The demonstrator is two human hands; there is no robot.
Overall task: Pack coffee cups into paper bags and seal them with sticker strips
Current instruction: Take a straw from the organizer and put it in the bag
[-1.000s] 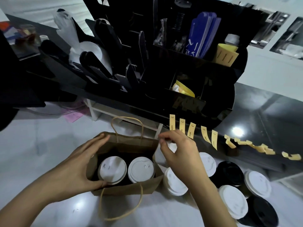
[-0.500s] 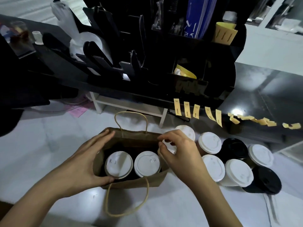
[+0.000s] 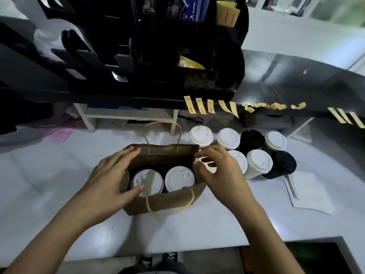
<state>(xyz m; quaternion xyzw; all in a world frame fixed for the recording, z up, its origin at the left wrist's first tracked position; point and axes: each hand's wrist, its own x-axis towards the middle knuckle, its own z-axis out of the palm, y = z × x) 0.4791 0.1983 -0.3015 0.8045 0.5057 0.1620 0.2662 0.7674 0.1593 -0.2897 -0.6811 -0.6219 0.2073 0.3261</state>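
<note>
An open brown paper bag [image 3: 167, 201] stands on the white counter with two white-lidded cups [image 3: 179, 179] side by side inside it. My left hand [image 3: 110, 178] grips the bag's left end, fingers on the far rim and thumb over the near rim by the left cup [image 3: 152, 181]. My right hand [image 3: 221, 171] is curled at the bag's right end, fingertips pinching the far right corner. Whether it also holds a sticker I cannot tell. Yellow sticker strips [image 3: 201, 106] hang from the dark shelf edge behind the bag.
Several loose cups with white lids [image 3: 258, 163] and black lids [image 3: 283, 164] stand right of the bag. A white napkin [image 3: 308, 192] lies further right. A black organiser [image 3: 177, 56] rises behind. The counter's front edge [image 3: 177, 252] is close to me.
My right hand came down from the hanging sticker strips to the bag's right end. My left hand stayed on the bag's left end. The view tilted downward.
</note>
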